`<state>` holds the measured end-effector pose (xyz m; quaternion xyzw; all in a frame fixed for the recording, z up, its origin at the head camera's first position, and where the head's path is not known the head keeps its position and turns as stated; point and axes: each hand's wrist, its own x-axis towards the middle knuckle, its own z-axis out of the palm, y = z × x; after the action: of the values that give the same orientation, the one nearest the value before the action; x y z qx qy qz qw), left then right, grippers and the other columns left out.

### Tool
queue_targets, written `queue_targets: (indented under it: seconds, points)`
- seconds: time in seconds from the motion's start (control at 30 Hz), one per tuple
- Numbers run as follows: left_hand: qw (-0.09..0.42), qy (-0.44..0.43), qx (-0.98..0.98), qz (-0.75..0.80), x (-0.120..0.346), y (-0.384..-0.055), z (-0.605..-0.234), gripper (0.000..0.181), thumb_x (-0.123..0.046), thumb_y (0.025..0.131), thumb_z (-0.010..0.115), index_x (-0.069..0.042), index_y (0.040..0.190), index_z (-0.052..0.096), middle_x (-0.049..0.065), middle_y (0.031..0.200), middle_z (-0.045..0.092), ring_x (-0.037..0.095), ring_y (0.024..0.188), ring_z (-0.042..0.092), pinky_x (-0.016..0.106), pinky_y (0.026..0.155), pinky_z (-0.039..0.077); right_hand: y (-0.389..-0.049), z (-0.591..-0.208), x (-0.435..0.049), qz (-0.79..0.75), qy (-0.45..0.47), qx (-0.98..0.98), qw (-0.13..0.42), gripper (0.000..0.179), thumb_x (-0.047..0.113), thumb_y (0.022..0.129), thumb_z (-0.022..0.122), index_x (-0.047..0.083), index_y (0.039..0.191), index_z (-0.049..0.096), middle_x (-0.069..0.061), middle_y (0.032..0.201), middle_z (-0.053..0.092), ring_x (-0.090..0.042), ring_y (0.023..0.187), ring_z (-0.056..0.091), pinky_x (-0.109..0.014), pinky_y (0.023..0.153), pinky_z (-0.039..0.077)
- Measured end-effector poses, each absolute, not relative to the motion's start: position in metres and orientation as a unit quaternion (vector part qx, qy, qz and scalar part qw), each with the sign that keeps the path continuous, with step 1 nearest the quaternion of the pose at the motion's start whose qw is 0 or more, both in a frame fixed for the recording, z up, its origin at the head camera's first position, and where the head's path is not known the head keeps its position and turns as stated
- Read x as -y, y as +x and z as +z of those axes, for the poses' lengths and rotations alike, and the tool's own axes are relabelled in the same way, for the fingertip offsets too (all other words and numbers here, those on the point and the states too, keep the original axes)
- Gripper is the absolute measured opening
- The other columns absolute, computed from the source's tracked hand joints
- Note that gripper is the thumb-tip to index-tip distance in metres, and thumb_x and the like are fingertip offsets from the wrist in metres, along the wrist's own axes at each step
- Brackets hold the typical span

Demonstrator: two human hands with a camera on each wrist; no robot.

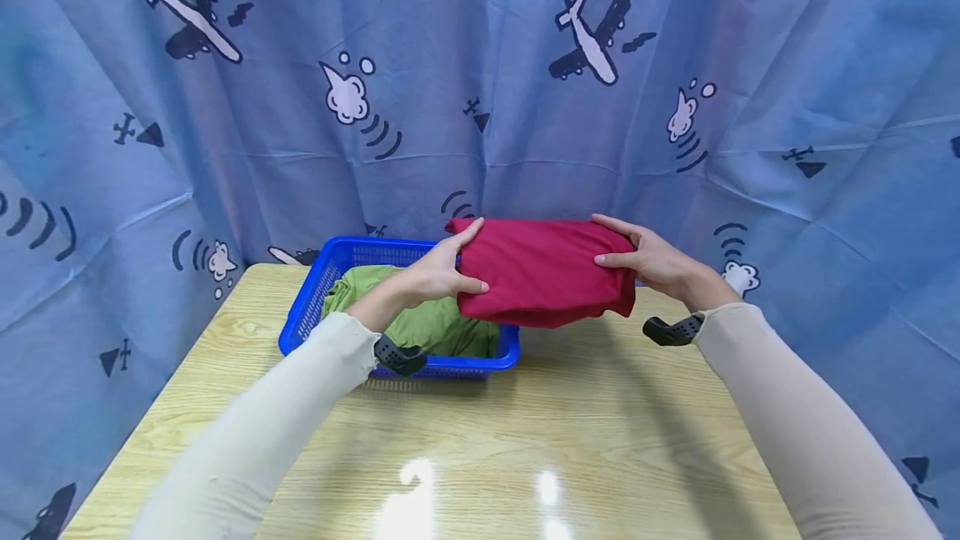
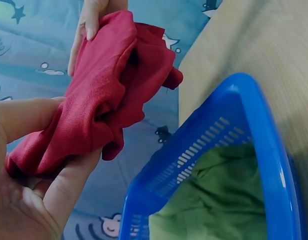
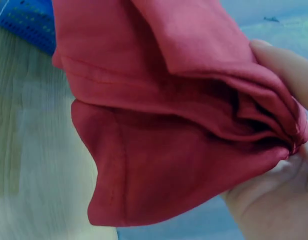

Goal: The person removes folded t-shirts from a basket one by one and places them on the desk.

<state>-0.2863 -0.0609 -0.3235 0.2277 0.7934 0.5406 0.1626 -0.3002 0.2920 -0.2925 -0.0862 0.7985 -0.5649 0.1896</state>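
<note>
A folded red garment [image 1: 543, 269] hangs in the air between both hands, above the table and partly over the basket's right end. Its exact kind cannot be told. My left hand [image 1: 435, 273] grips its left end, thumb on the near face. At the opposite end my right hand [image 1: 656, 263] pinches the cloth between thumb and fingers. Loose layers and a stitched hem of the red garment [image 3: 159, 150] show in the right wrist view. Green cloth [image 1: 427, 327] lies crumpled inside a blue plastic basket [image 1: 510, 348], below and beside the left hand.
The basket stands at the back left of a light wood table [image 1: 465, 448]. Behind the table hangs a blue curtain [image 1: 480, 107] printed with airplanes. A black strap mount [image 1: 401, 357] sits on the left wrist, another strap mount [image 1: 671, 330] on the right.
</note>
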Motion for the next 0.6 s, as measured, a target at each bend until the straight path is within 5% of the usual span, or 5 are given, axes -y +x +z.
queue_targets:
  seconds: [0.23,0.6]
  points:
    - [0.149,0.242,-0.806,0.520,0.040,-0.289,-0.330,0.107,-0.005,0.085,0.076,-0.022,0.165,0.006,0.012,0.161,0.036,0.025,0.139,0.046,0.040,0.115,0.042,-0.299,-0.300,-0.310,-0.559,-0.084,-0.802,0.193,0.083,0.010,0.098,0.065,0.024,0.164,0.015,0.003,0.134,0.051,-0.005,0.104,0.065,-0.026,0.082,0.060]
    - [0.149,0.236,-0.810,0.515,0.009,-0.294,-0.335,0.108,-0.005,0.084,0.077,-0.021,0.165,0.007,0.014,0.164,0.030,0.026,0.142,0.040,0.039,0.117,0.040,-0.305,-0.308,-0.334,-0.568,-0.073,-0.797,0.193,0.085,0.007,0.099,0.064,0.021,0.165,0.012,0.016,0.125,0.058,-0.002,0.105,0.065,-0.024,0.083,0.059]
